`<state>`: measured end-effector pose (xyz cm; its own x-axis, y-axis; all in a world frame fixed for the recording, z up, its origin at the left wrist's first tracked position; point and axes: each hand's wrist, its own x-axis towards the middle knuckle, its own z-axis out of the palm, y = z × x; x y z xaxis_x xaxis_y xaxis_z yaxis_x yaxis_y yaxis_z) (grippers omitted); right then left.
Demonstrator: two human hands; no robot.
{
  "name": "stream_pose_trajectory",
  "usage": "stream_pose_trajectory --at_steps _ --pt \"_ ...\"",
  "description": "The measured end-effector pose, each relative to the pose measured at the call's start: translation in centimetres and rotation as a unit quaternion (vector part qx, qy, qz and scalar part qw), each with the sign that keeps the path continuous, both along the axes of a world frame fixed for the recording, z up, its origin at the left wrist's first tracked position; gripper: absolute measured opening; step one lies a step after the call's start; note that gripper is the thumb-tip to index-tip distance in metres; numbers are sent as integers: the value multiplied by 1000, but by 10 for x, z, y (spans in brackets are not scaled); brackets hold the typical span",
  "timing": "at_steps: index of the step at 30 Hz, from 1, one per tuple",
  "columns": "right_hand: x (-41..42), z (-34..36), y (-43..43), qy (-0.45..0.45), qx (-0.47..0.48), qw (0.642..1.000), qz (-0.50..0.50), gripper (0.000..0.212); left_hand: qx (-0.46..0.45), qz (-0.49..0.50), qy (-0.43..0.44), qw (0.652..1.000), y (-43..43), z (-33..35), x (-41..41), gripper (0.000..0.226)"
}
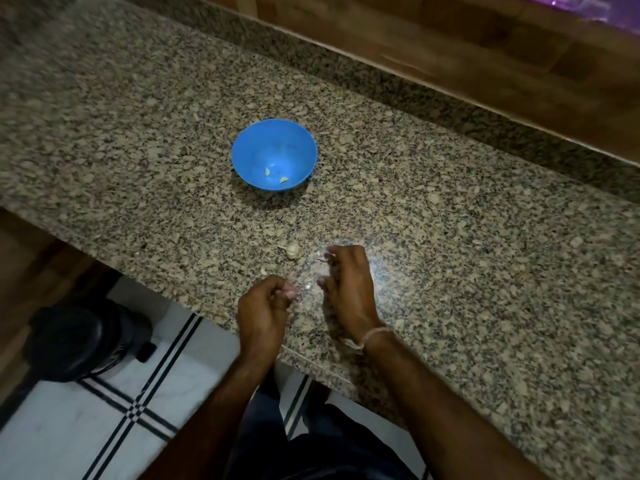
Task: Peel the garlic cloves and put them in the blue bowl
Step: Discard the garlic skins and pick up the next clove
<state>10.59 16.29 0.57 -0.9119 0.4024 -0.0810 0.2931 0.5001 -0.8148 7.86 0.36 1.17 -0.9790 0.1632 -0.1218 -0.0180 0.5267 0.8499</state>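
Note:
The blue bowl (274, 154) stands on the granite counter (450, 258) with two peeled garlic cloves (275, 176) inside. A small garlic bulb (293, 251) lies on the counter nearer to me. My left hand (265, 308) is at the counter's front edge, its fingers curled round a small pale garlic clove that is mostly hidden. My right hand (349, 284) is just to its right, fingers curled, pinching a thin sliver of garlic skin (323, 259) at its fingertips. Both hands are below the bulb and apart from it.
Bits of garlic skin (307, 285) lie on the counter between my hands, another scrap (264, 271) to the left. A raised granite ledge (415, 88) and wooden wall run behind. A dark round object (86, 337) sits on the tiled floor at lower left.

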Motion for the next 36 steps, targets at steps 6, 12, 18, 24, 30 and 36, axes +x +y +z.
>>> stream_pose_trajectory --at_steps 6,12,18,24,30,36 --pt "-10 -12 14 -31 124 980 151 67 5 20 -26 999 0 -7 -1 17" --pt "2 -19 -3 15 169 970 176 45 -10 31 -32 999 -3 -12 -1 20" --pt "10 -23 -16 47 176 977 113 4 -5 34 -48 998 -3 -16 -3 21" --pt "-2 -22 -17 11 220 967 125 13 -2 30 -54 998 -5 -16 -6 22" --pt "1 -14 -33 -39 -12 999 34 22 21 51 -68 996 -19 -12 -9 16" --pt "-23 18 -97 -99 -410 903 -77 11 53 108 -87 989 -65 -3 -16 15"
